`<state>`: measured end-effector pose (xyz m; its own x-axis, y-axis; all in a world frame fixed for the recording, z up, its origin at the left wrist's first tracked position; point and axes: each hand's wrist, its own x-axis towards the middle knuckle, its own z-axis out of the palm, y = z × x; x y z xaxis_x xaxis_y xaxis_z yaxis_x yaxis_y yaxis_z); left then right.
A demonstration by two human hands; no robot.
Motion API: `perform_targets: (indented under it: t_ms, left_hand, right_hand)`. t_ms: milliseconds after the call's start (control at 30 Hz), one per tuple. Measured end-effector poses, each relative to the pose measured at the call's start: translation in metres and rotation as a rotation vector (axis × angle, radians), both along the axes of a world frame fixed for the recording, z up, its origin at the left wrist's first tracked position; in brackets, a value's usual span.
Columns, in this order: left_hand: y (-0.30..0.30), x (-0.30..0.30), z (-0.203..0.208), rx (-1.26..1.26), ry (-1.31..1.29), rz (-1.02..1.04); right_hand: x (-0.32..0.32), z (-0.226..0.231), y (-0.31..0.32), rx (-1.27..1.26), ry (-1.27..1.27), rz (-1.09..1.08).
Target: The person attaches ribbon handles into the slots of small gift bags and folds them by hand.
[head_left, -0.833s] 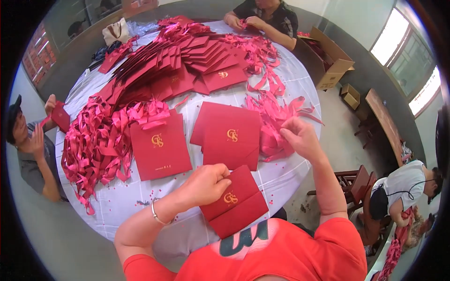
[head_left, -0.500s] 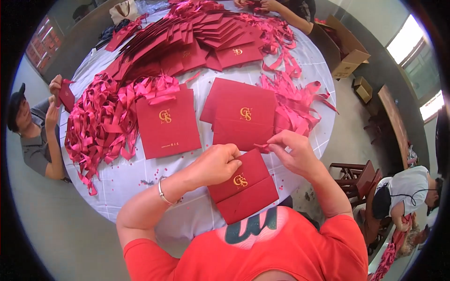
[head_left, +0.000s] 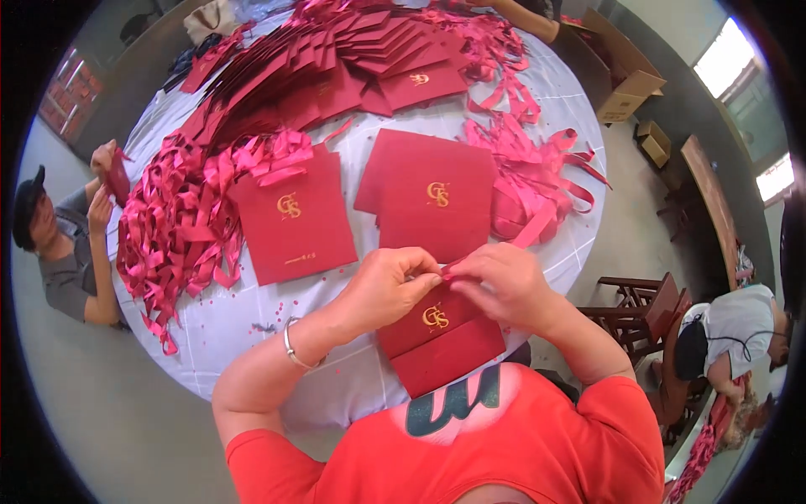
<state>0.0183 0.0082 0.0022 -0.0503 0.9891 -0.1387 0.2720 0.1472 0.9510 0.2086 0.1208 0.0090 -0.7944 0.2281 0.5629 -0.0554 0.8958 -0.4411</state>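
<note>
Our left hand [head_left: 393,284] pinches a red bag [head_left: 441,346] by its top edge | our right hand [head_left: 501,284] pinches a ribbon [head_left: 532,230] there

The right hand [head_left: 508,281] leaves the ribbon pile [head_left: 525,181], where it hovered at first, and is now at the top edge of the flat red bag [head_left: 441,344], its fingertips meeting those of the left hand [head_left: 390,281]. The left hand's curled fingers stretch out into a pinch there. A pink ribbon [head_left: 535,228] now slants from the right hand toward the pile. At far left, the co-worker's lower hand [head_left: 99,210], earlier apart, closes in on a smaller-looking red bag [head_left: 116,178].
</note>
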Motion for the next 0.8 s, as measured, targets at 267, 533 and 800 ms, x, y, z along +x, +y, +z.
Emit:
perform_targets:
  t_ms: [267, 533, 800]
  left_hand:
    - [-0.005, 0.005, 0.012, -0.054, 0.033, 0.052]
    - [-0.006, -0.001, -0.024, 0.001, 0.075, -0.054]
    - [0.001, -0.01, -0.013, -0.17, -0.085, -0.125]
  right_hand:
    - [-0.012, -0.001, -0.002, 0.036, 0.027, -0.06]
    - [-0.019, 0.118, 0.033, -0.57, 0.657, 0.093]
    - [0.001, 0.053, 0.006, -0.4, -0.031, -0.015]
